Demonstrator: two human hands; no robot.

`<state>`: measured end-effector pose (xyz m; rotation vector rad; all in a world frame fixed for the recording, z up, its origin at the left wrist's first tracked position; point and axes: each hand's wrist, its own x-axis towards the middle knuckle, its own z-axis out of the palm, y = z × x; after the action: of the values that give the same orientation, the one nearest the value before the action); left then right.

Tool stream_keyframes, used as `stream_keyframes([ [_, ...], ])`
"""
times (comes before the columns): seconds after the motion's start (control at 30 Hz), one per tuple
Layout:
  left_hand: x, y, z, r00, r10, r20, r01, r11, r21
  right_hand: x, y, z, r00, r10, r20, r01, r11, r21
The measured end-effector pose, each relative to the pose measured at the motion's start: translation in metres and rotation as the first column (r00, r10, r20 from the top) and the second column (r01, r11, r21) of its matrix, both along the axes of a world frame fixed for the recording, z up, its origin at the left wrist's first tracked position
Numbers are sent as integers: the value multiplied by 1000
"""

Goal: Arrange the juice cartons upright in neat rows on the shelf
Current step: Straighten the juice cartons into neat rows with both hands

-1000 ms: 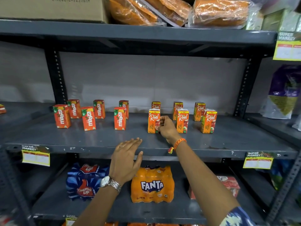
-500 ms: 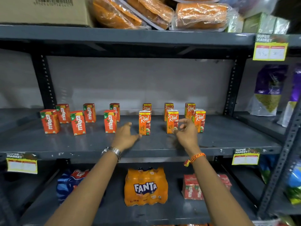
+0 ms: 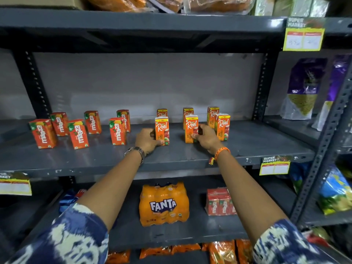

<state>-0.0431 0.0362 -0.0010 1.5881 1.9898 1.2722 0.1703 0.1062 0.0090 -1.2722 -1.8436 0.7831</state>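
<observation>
on the middle grey shelf (image 3: 171,159) stand twelve small juice cartons, all upright. six are red maaza cartons (image 3: 79,133), in two loose rows of three to the left of the front left real carton (image 3: 162,130); they are spaced unevenly and turned at slightly different angles. six are orange real cartons, also three in front and three behind.

the left hand (image 3: 147,141) is wrapped around the front left real carton, thumb at its lower front corner and fingers behind its left side, so that grip is closed on the carton. the right hand (image 3: 206,139) holds the front middle real carton (image 3: 191,129), just to the right of the first one, thumb on its front lower edge and fingers round its right side. the third front real carton (image 3: 223,127) stands just beyond the right hand, free. the three back real cartons (image 3: 213,116) stand behind the front ones, near the back wall.

one shelf below the front left real carton sit one orange fanta pack (image 3: 164,203) and, to its right, one red maaza multipack (image 3: 220,201). the left wrist carries one metal watch (image 3: 136,150), the right one orange thread band (image 3: 221,152).
</observation>
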Motion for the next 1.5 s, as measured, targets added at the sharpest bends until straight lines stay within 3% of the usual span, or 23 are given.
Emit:
stream_keyframes([
  [0.73,-2,9,-10,997,-28,-74,28,1000,2,5,-6,-5,995,-95,-27,96,994,55],
  [0.83,6,-17,-7,987,-22,-159,18,999,-27,16,-20,-9,963,-142,-228,190,961,203],
  [0.9,13,-41,-12,959,16,-283,-18,1000,-4,28,-29,-14,885,-220,-410,360,882,304],
  [0.97,22,-66,-23,911,75,-406,-42,995,91,40,-29,-19,812,-325,-485,513,793,328],
  [1.03,28,-82,-35,856,125,-502,-48,985,163,47,-21,-17,786,-407,-465,569,770,288],
  [1.13,29,-84,-51,718,172,-675,-42,978,204,54,-5,-9,837,-463,-292,523,833,180],
  [1.2,27,-83,-56,671,158,-725,-24,981,192,55,6,-6,881,-437,-180,458,884,94],
  [1.33,27,-82,-60,655,177,-734,-31,978,208,57,16,-7,922,-379,-79,384,922,57],
  [1.5,32,-81,-62,653,211,-727,-43,969,243,61,18,-9,919,-385,-85,390,920,50],
])
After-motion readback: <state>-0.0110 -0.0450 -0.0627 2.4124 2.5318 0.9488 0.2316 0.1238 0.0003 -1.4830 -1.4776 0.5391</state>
